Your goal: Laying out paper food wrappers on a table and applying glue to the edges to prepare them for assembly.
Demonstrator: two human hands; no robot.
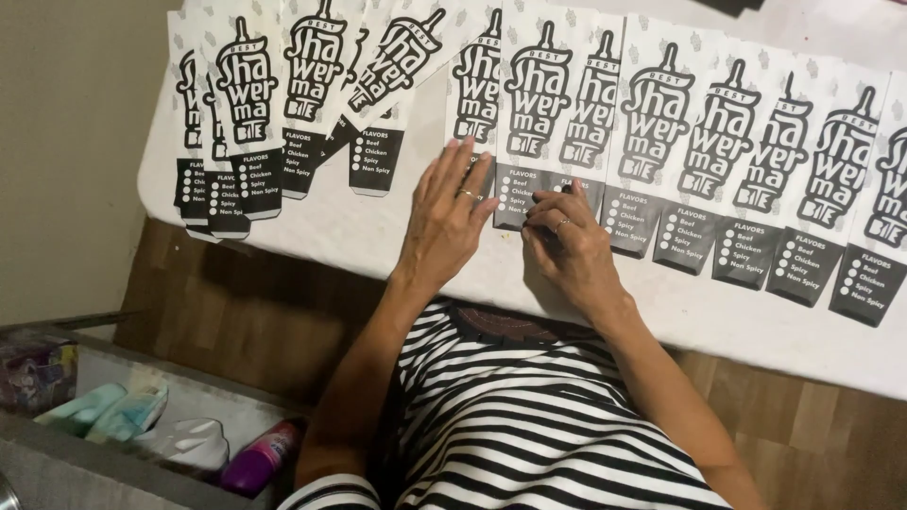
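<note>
Sleeves (535,123) lie in a row; left hand (444,222) rests flat and released on one, right hand (565,247) beside it pinches a small dark thing, unidentifiable; progress unclear.

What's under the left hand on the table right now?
The left hand lies flat on a printed paper sleeve in the overlapping row on the white table cover. The sleeve's dark checklist panel is mostly hidden beneath the fingers.

Head view, steeply down, close
</note>
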